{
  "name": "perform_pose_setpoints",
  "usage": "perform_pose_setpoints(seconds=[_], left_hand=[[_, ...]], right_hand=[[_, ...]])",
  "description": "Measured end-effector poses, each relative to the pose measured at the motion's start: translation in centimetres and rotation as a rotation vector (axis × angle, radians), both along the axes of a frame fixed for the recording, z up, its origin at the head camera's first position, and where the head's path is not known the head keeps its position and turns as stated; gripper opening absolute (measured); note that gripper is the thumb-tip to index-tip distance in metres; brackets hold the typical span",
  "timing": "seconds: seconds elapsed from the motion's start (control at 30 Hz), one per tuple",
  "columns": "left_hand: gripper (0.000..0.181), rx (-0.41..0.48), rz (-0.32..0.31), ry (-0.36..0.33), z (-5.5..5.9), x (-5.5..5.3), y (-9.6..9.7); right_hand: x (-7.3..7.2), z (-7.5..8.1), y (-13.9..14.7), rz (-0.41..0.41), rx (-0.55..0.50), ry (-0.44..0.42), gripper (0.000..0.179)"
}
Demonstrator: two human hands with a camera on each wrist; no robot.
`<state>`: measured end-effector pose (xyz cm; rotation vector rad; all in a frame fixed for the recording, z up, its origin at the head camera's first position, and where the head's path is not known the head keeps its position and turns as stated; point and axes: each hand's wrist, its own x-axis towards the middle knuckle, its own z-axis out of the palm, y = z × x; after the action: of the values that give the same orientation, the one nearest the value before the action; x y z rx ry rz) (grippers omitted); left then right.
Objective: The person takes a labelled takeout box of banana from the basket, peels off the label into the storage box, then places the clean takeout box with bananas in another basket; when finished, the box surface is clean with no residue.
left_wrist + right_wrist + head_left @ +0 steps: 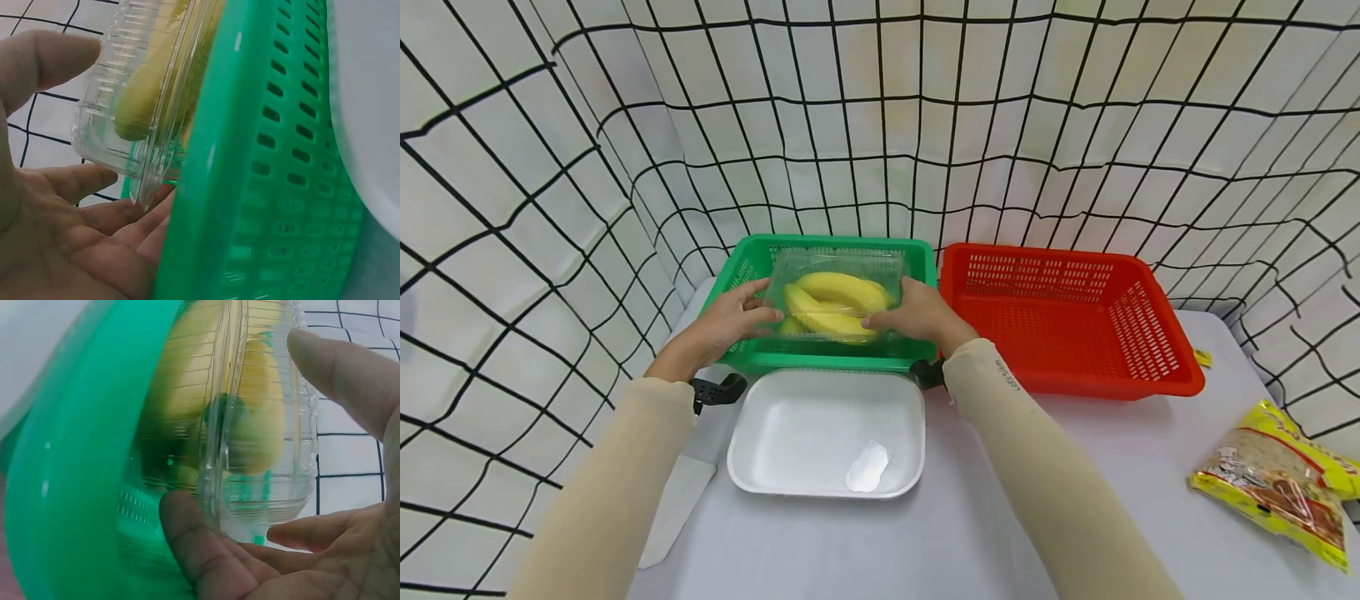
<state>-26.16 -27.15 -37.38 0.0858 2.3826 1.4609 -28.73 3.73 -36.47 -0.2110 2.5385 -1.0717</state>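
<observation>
A clear plastic clamshell container (838, 260) with yellow bananas (831, 292) inside sits within the green basket's outline in the head view. My left hand (721, 323) holds its left end; in the left wrist view the thumb lies by the lid and fingertips (128, 212) meet the rim. At the other end my right hand (925, 317) holds the container, its thumb (312, 356) at the lid and fingers around the rim edge. The green basket (820, 363) surrounds the container's lower part, and its wall hides the container's underside in both wrist views.
A white tray (827, 433) stands in front of the green basket. To the right is a red basket (1067, 333). A yellow snack bag (1277, 483) lies at the far right, and a white paper-like piece (677, 500) at the left. Black netting (880, 100) encloses the table.
</observation>
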Motion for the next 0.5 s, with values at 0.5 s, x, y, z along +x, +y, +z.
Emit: perform_pose_setpoints(seconds=[0.5], left_hand=[[0.105,-0.239,-0.051,-0.021,-0.4,-0.9,-0.5]], right_hand=[[0.0,0.0,-1.5,0.021,0.102,-0.055,0.095]])
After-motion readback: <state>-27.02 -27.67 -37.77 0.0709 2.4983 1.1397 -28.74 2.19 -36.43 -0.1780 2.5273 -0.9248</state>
